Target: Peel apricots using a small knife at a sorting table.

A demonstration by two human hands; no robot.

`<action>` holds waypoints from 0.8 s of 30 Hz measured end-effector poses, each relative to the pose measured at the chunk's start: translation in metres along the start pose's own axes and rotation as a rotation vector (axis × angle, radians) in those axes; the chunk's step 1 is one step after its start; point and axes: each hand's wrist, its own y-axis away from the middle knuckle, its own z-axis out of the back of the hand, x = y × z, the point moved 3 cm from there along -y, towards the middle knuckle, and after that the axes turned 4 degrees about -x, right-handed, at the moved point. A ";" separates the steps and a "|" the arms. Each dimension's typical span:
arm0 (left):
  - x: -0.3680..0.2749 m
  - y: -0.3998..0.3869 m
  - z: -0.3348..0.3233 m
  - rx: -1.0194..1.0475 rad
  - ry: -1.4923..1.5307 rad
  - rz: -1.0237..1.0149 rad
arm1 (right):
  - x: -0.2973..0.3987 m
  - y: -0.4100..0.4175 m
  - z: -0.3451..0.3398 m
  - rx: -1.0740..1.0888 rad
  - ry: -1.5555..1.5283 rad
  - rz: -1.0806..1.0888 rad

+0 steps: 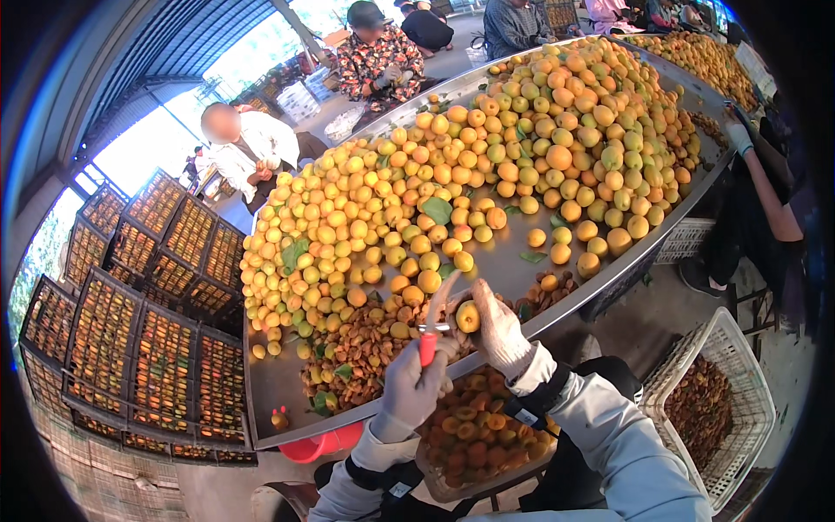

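My left hand point(413, 385), in a pale glove, grips the red handle of a curved knife point(428, 349), its blade pointing up and away from me. Close beside the blade, my right hand point(499, 326), in a knitted glove, holds a yellow apricot point(468, 316) between thumb and fingers. Both hands are above the near edge of a metal table point(554, 313) heaped with whole apricots point(339, 222). Small brown pieces point(352, 352), seemingly apricot stones or scraps, lie along that edge. Below my hands, a container of opened apricots point(479, 437) stands at my lap.
A white plastic crate point(750, 391) with brown pieces stands at the right. Under the table edge is a red basin point(319, 445). Stacked fruit crates point(130, 352) rise at the left. Co-workers sit across the table, and another person's gloved hand point(739, 137) is at the right end.
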 end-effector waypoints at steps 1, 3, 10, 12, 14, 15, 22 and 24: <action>-0.001 0.004 -0.002 0.004 0.018 0.035 | 0.003 0.003 -0.002 -0.030 0.010 0.018; 0.000 0.007 -0.010 0.016 0.058 0.102 | 0.011 0.010 -0.004 -0.094 0.034 0.059; 0.036 0.004 -0.018 -0.215 -0.308 -0.236 | -0.018 -0.006 -0.004 -0.005 -0.009 0.144; 0.036 0.001 -0.021 -0.259 -0.425 -0.296 | -0.039 -0.020 0.005 0.077 -0.038 0.189; 0.036 0.000 -0.022 -0.293 -0.491 -0.324 | -0.055 -0.025 0.009 0.145 -0.202 0.139; 0.035 0.000 -0.022 -0.306 -0.512 -0.319 | -0.058 -0.025 0.008 0.170 -0.350 0.074; 0.040 -0.002 -0.026 -0.339 -0.703 -0.240 | -0.027 -0.004 -0.009 0.073 0.199 0.227; 0.043 -0.004 -0.026 -0.303 -0.723 -0.205 | -0.028 -0.002 -0.013 0.114 0.032 0.238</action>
